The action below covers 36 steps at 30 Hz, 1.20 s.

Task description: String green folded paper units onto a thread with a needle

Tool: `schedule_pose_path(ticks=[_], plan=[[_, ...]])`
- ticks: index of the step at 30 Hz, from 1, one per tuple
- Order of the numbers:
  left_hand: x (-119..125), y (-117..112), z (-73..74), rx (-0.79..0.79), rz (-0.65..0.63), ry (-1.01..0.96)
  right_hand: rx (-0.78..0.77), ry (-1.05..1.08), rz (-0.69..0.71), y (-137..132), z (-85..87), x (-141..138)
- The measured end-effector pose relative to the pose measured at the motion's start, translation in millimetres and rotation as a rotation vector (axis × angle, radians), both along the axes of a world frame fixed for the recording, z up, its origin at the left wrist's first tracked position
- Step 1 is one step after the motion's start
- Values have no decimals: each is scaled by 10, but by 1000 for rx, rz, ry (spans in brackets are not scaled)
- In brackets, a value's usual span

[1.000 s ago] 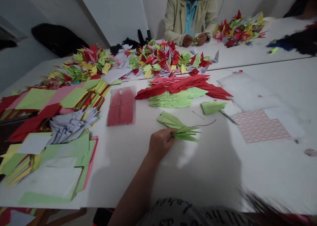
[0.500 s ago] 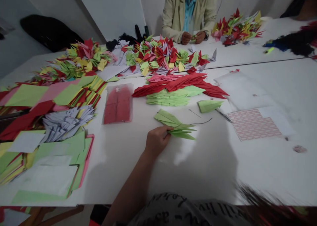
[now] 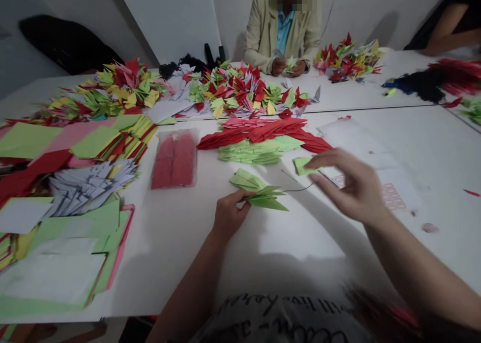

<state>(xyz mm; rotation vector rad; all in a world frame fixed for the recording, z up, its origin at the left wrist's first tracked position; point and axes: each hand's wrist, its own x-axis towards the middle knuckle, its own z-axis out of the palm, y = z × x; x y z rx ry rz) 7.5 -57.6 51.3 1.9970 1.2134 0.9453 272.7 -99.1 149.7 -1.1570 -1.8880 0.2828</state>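
Note:
My left hand (image 3: 227, 213) pinches a bunch of folded green paper pieces (image 3: 257, 190) strung on a thin dark thread (image 3: 298, 188), holding it on the white table (image 3: 300, 242). My right hand (image 3: 351, 185) hovers over the table to the right, fingers spread and motion-blurred, reaching toward a single folded green piece (image 3: 301, 164). A pen (image 3: 330, 178) lies partly hidden under that hand. Just beyond are rows of flat green pieces (image 3: 255, 151) and red pieces (image 3: 263, 131).
A red packet (image 3: 175, 158) lies left of the green rows. Stacks of coloured paper (image 3: 75, 147) and white folded pieces (image 3: 88, 182) fill the left. Heaps of folded units (image 3: 240, 90) lie at the far side, where a seated person's hands (image 3: 287, 67) fold paper. A sticker sheet (image 3: 393, 195) lies right.
My right hand has come into view from the right and reached over the table toward the single green piece. The left hand keeps its hold on the green bunch.

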Motion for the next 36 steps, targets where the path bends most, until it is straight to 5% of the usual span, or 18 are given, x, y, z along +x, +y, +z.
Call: schedule_pose_path(ticks=[9, 15, 21, 28, 36], plan=[[25, -14, 6, -51, -81, -38, -116, -49, 256, 79, -508, -285], [65, -43, 27, -190, -142, -120, -287, 96, 185, 92, -618, -350], [143, -47, -24, -207, -54, -209, -533, 283, 108, 204, -737, -428], [145, 23, -123, -478, -56, -317, -663, 378, 138, 282, -737, -499], [99, 77, -170, -499, -116, -308, -603, 474, 38, 345, -583, -342]])
